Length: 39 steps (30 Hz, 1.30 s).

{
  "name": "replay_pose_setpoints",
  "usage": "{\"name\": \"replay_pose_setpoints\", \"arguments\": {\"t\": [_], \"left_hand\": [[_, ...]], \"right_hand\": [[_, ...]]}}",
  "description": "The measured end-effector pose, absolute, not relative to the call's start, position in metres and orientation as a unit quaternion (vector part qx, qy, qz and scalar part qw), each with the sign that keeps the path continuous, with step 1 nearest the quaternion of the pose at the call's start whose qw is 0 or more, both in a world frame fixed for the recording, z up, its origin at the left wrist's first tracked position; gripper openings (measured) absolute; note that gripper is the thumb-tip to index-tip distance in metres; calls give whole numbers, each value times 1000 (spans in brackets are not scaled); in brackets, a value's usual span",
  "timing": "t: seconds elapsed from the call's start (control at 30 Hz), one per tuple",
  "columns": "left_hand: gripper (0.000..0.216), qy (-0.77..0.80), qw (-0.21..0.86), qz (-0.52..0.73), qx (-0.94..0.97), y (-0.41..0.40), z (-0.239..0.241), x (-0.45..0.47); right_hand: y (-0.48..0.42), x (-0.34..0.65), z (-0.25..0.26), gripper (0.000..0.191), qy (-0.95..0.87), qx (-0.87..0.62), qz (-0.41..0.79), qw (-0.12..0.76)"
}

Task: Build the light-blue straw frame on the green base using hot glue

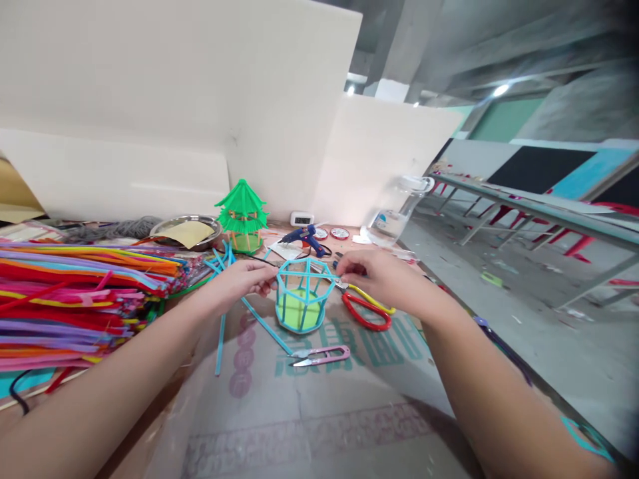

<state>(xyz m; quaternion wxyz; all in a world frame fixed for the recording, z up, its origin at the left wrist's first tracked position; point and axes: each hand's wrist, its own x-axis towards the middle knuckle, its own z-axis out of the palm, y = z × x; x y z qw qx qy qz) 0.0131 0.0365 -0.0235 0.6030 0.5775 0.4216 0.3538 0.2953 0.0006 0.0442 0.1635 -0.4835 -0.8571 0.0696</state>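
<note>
A small cage-like frame of light blue pipe cleaners (pixel 301 293) with a green base stands on the table in front of me. My left hand (pixel 243 279) pinches its left side, fingers closed on the blue frame. On the other side my right hand (pixel 379 276) grips the frame's upper right rim, fingers curled. Loose blue pipe cleaners (pixel 259 324) lie beside and under the left hand.
A thick pile of coloured pipe cleaners (pixel 74 299) fills the left. Pink snips (pixel 322 355) and red-yellow scissors (pixel 367 309) lie near the frame. Behind stand a green pagoda model (pixel 242 213), a metal bowl (pixel 164 229), a blue glue gun (pixel 304 237) and a clear jug (pixel 394 213).
</note>
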Motion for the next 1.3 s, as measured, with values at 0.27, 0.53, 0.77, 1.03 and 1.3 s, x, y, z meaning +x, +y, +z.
{"name": "replay_pose_setpoints", "arguments": {"t": [0.27, 0.53, 0.77, 1.03, 1.3], "left_hand": [[38, 421, 605, 357, 574, 37, -25, 14], [38, 423, 603, 357, 574, 36, -24, 13], [37, 427, 601, 357, 573, 37, -25, 14], [31, 430, 594, 353, 581, 37, -26, 14], [31, 424, 600, 352, 579, 39, -27, 13]], "right_hand": [[1, 296, 42, 10, -860, -477, 79, 163], [3, 295, 42, 9, -867, -466, 83, 157], [4, 296, 41, 8, -858, -486, 77, 145], [-2, 294, 44, 9, -859, -485, 86, 136], [-5, 288, 44, 8, -862, -478, 71, 156]]}}
